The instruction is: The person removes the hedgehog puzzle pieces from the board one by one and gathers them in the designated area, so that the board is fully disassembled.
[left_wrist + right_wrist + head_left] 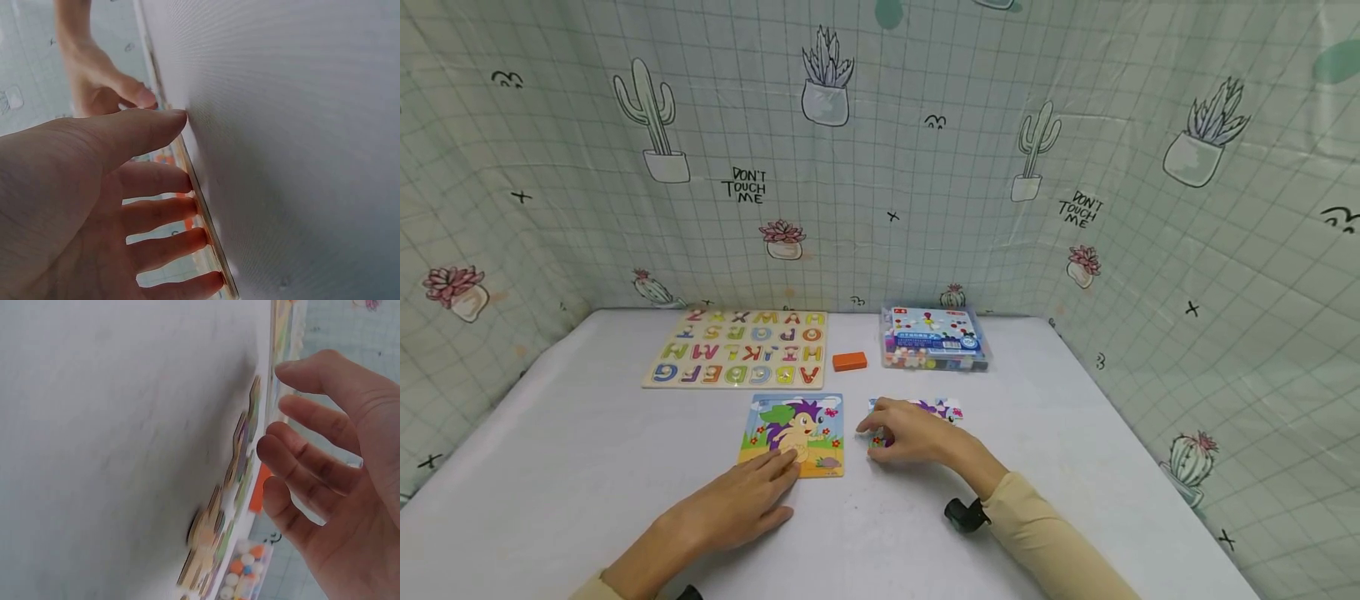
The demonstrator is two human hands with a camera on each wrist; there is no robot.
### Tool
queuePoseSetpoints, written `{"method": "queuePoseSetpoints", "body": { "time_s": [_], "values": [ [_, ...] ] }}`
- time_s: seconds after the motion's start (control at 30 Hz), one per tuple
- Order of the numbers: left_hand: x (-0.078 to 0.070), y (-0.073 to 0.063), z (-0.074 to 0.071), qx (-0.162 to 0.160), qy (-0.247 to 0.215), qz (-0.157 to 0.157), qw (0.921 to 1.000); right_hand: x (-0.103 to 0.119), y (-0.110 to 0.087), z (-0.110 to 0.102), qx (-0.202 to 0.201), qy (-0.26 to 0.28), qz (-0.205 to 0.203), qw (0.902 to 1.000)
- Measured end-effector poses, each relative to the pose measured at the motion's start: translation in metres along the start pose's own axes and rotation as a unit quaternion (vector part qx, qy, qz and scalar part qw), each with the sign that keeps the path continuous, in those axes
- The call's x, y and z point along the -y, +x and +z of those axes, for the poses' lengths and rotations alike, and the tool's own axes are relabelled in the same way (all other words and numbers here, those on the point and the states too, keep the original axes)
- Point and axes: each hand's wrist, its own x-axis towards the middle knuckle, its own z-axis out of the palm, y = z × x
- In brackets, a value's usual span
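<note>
A square hedgehog picture puzzle (816,429) lies flat on the white table. My left hand (737,504) rests on its lower left part with fairly straight fingers, and the left wrist view has these fingertips (199,237) at the board's edge. To the right of the board, my right hand (913,433) hovers over loose puzzle pieces (953,410), partly hiding them. In the right wrist view its fingers are loosely bent and apart, with nothing between them. There, several wooden puzzle pieces (209,534) lie on the table beside the hand.
Behind the puzzle lies a wooden alphabet board (737,333) with colourful letters. An orange block (849,362) sits to its right. Farther right is a clear plastic box (934,337) with a blue printed label and coloured parts. A cactus-print cloth (887,167) surrounds the table.
</note>
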Motion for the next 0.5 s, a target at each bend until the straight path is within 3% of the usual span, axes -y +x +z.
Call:
{"method": "queuePoseSetpoints", "body": {
  "time_s": [0.5],
  "values": [
    [0.003,0.001,0.000,-0.006,0.008,0.013,0.9999,0.031,0.030,0.016,0.004,-0.025,-0.033,0.9991]
  ]
}}
